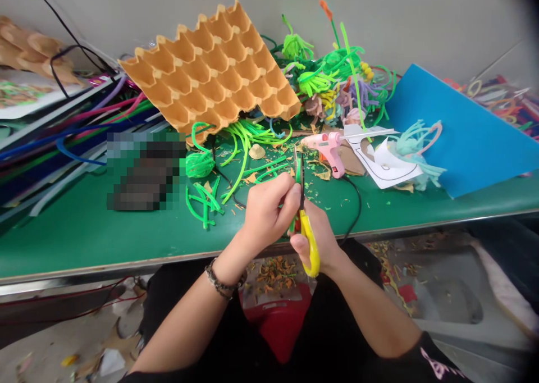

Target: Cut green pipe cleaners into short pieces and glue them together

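Green fuzzy pipe-cleaner piece [298, 172] stands nearly upright just above the near edge of the green-topped workbench [84, 231], about midway along it. The left hand [267, 209] pinches it, thumb and fingers closed tight round its lower part. The right hand [322, 237] is wrapped firmly through the yellow-handled scissors [310, 242], whose dark blades rise right against the stem; how far they part I cannot tell. Behind, towards the far edge, an orange moulded-pulp egg tray [214, 68] leans tilted, with a pink plastic glue gun [328, 147] lying to its right beside a blue foam sheet [463, 141]. Below the hands sits a red bag of scraps [278, 310].
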`<state>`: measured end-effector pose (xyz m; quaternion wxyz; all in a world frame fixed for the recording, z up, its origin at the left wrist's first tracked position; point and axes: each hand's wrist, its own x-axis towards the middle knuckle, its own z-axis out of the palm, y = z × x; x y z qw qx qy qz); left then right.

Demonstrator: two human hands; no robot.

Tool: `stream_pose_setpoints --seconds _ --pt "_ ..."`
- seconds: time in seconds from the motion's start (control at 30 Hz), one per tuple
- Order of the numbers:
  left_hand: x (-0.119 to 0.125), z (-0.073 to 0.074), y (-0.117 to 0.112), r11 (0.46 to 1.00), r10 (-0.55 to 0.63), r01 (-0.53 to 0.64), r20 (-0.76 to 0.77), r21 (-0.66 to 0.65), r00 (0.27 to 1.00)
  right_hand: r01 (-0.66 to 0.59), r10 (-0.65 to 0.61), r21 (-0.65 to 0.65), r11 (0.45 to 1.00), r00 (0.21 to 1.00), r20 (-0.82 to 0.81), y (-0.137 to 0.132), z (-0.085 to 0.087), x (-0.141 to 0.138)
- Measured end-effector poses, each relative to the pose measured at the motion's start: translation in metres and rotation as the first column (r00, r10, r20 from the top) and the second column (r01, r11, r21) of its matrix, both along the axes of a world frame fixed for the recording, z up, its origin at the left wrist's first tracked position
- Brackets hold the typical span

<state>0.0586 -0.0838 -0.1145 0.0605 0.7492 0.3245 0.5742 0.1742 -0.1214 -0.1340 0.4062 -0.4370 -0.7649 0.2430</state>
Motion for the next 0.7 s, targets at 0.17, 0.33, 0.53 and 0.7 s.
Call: stream_pose_setpoints --seconds 0.17,0.33,0.53,0.7 --pt "0.0009 -0.0007 -0.0004 0.999 -0.04 0.04 0.023 -0.016 0.999 0.032 -0.032 0.026 0.999 0.999 -0.001 -0.001 0.0016 -0.0006" --pt "0.0009 -0.0005 -0.0008 0.996 -0.066 0.069 0.055 -0.051 0.996 0.045 -0.044 0.028 0.999 0.999 -0.02 -0.0013 0.0005 -0.0006" --pt "-0.0005 0.0015 -0.0009 0.995 -0.081 0.083 0.047 -0.051 0.996 0.055 -0.053 0.048 0.997 0.998 -0.045 -0.0015 0.0003 0.0003" --pt "-0.0029 0.0053 -0.0005 0.995 -0.09 0.091 0.04 -0.03 0.995 0.057 -0.055 0.023 0.998 0.996 -0.074 -0.0012 0.0014 0.001"
